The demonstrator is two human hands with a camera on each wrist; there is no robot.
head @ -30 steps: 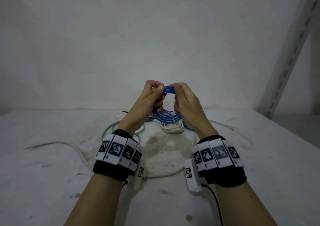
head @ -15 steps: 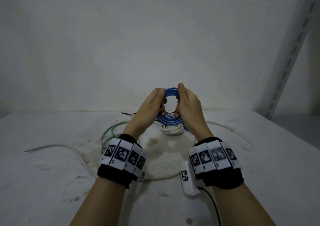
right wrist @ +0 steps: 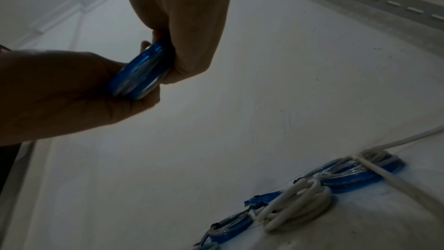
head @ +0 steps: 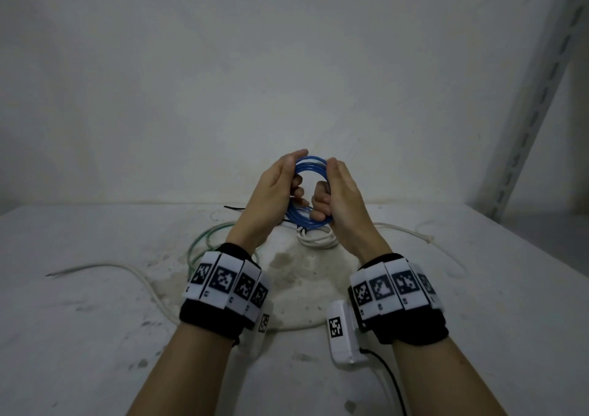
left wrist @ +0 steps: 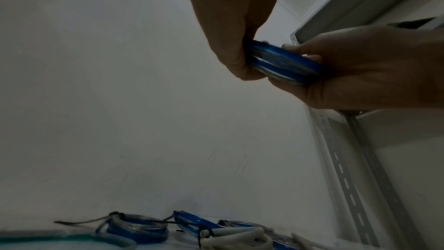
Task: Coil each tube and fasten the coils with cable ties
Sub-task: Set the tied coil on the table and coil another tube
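Observation:
A blue tube coil stands upright in the air above the table, held between both hands. My left hand grips its left side, fingers curled through the ring. My right hand grips its right side the same way. Seen from the left wrist, the blue coil is squeezed between the two hands; the right wrist view shows the same coil edge-on. A black cable tie lies on the table behind my left hand.
On the table lie a tied white coil, tied blue coils, a loose green tube at the left and long white tubes. A slotted metal upright rises at the right. A wall stands close behind.
Both hands have slid from the top of the blue coil down to its sides, and the ring now stands open between them. The hands have risen slightly.

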